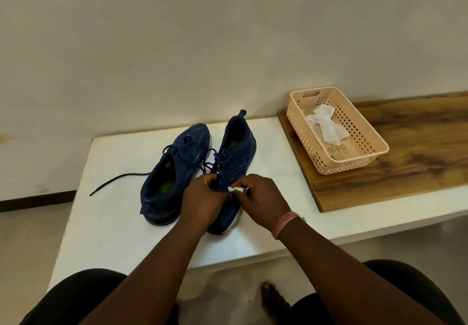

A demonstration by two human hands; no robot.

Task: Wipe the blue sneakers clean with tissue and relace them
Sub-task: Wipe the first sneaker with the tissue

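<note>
Two blue sneakers lie side by side on a white table [121, 223]. The left sneaker [174, 172] has its heel toward me and a dark lace [116, 179] trailing off to the left. The right sneaker [236, 152] points its toe toward me. Both hands meet over the front of the right sneaker. My left hand [202, 200] grips that shoe's upper. My right hand [263, 198] pinches a small white tissue piece [236, 189] against the shoe. The toe is partly hidden under my hands.
A beige perforated basket [359, 157] with crumpled white tissue [326, 125] inside stands on a wooden board [417, 162] at the right. A wall rises close behind the table. My knees and a bare foot [274, 302] show below the table's near edge.
</note>
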